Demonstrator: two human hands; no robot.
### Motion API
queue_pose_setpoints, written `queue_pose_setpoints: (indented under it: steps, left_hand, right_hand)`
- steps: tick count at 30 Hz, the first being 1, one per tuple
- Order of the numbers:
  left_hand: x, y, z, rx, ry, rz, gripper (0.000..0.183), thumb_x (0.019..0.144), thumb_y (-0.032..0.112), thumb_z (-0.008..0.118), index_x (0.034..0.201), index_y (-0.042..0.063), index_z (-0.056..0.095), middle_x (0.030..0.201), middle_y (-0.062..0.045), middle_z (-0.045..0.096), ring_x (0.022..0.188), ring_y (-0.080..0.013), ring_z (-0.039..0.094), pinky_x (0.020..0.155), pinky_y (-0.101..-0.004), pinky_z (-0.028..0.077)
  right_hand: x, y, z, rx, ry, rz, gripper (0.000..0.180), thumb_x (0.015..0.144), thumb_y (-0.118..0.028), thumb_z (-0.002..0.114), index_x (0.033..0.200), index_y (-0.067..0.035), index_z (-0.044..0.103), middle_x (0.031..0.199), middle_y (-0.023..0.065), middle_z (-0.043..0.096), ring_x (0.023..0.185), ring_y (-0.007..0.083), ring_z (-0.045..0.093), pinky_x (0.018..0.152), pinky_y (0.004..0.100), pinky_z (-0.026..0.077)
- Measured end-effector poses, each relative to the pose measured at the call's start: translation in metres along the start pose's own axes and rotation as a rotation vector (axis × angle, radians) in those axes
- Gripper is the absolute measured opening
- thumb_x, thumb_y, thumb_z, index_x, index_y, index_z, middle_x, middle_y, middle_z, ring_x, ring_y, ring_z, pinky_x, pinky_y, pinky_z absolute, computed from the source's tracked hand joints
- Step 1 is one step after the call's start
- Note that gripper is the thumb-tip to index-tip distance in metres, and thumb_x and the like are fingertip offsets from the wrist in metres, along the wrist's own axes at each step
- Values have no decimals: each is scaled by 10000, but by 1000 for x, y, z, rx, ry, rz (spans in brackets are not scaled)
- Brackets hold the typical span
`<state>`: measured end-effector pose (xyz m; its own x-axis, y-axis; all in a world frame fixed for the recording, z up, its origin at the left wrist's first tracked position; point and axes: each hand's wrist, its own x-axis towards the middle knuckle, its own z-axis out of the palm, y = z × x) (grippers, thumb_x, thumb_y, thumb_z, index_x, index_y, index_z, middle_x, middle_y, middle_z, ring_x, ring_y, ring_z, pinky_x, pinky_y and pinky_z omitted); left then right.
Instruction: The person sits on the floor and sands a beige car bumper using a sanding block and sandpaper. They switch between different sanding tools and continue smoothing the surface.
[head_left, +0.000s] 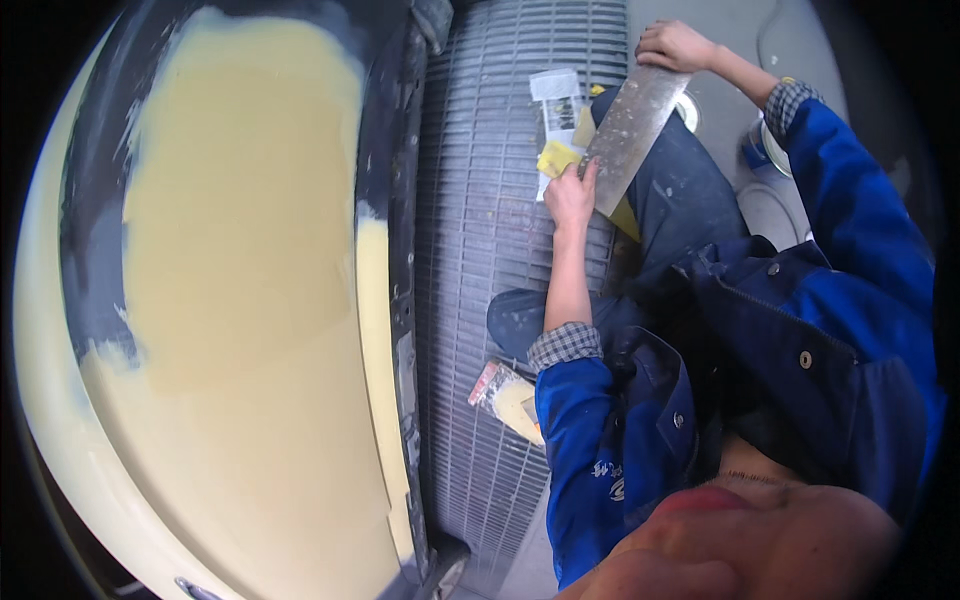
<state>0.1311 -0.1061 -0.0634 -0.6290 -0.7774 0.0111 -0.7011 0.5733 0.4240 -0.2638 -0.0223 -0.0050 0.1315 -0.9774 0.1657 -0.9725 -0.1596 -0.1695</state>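
Note:
Both of my hands hold a long, flat rectangular metal plate (636, 124), speckled with pale residue and slanting over my bent knee. My left hand (571, 196) grips its near end, the thumb lying on the top face. At the far end, the fingers of my right hand (675, 46) curl over the edge. Just beyond my left hand is a yellow piece of sheet material (556, 159), partly behind the hand. I cannot tell whether the hand touches it. More yellow material (627, 219) shows beneath the plate's near edge.
Along the left stands a vehicle body panel (247, 247) with smooth beige filler and dark bare patches. Metal floor grating (480, 247) lies between it and me. A printed sheet (556, 94), a filler-smeared board (507, 401) and a can (766, 148) are around my legs.

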Motion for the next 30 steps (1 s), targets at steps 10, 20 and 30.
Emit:
queue_pose_setpoints:
  steps: [10,20,30]
  left_hand:
    - [-29,15,-9,-192,104,15,498,967,496,674,887,10,745,730,-260,688,710,-476,685,627,-519,529]
    - [-54,12,5,-278,200,-29,476,988,423,686,826,-25,693,664,-277,645,626,-493,638,559,-531,488]
    - [-56,16,3,-182,374,124,474,984,411,701,740,7,660,575,-232,608,520,-436,614,482,-510,453]
  right_hand:
    - [-24,9,-6,780,239,722,603,1075,-549,474,1398,-65,631,1214,112,723,1005,179,678,839,352,570]
    - [-53,-7,-6,969,466,887,470,1043,-413,632,1330,-42,667,1046,47,732,922,96,651,897,284,542]
    - [-36,-49,21,675,511,754,614,857,-537,810,1246,-69,728,787,60,689,753,141,655,691,333,510]
